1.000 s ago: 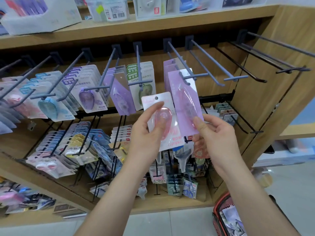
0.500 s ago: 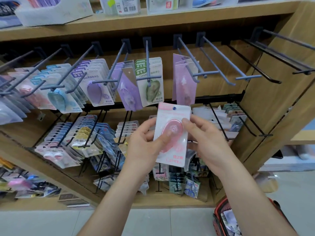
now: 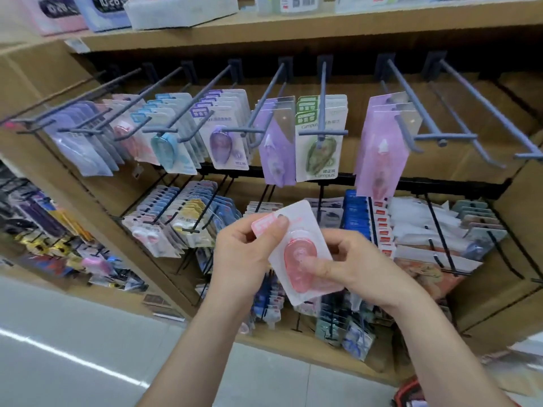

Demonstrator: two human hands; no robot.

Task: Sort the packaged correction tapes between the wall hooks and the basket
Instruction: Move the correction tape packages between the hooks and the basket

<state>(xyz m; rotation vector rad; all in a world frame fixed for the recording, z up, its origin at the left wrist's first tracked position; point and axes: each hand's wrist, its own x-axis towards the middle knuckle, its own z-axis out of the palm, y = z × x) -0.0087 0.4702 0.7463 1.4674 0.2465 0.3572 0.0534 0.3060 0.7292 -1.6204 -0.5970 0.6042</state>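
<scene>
Left thumb pressed on the top corner of the pink correction tape pack, other fingers curled behind the card. Right thumb lies across the clear blister, fingers wrapped under the lower edge. So you're holding the pack with both hands, a pinch at each end.

Your left hand comes in from lower left and your right hand from lower right, forearms bare and angled up toward the rack.

Pack: white card, pink header, pink oval tape under plastic. It's tilted, top leaning left, held in front of the lower row of hooks and on none of them. Above it a purple pack hangs on a wall hook; a green pack hangs further left. The red basket rim shows at bottom right.

Versus half a second ago: the pack was upright with your left thumb on the blister; now it's tilted, with the right thumb there.
</scene>
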